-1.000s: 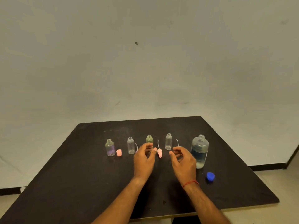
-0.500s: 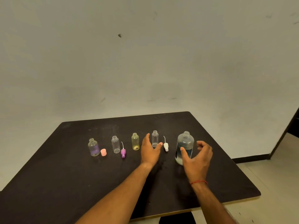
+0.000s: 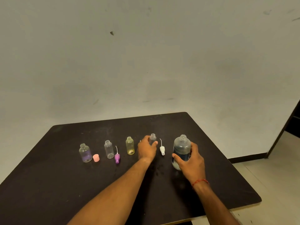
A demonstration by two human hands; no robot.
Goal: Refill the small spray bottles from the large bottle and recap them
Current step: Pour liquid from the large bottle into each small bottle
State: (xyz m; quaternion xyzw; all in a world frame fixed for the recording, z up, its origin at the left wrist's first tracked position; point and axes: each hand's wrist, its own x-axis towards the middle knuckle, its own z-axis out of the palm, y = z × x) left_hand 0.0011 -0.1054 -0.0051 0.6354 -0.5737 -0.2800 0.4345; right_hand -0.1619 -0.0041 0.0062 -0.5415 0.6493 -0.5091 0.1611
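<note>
Several small uncapped bottles stand in a row on the black table: a purple-tinted bottle, a clear bottle, a yellow bottle and a fourth clear bottle. My left hand wraps around that fourth bottle. My right hand grips the large uncapped bottle, which holds clear liquid and stands on the table. A pink cap, a purple spray head and a white spray head lie between the bottles.
The table's right edge runs close beside the large bottle. A pale wall stands behind the table, with floor and a dark doorway to the right. The blue cap seen earlier is out of sight behind my right hand.
My right hand moved right and closed around the large bottle. My left hand reached forward and took hold of the fourth small bottle. The camera view shifted to the right.
</note>
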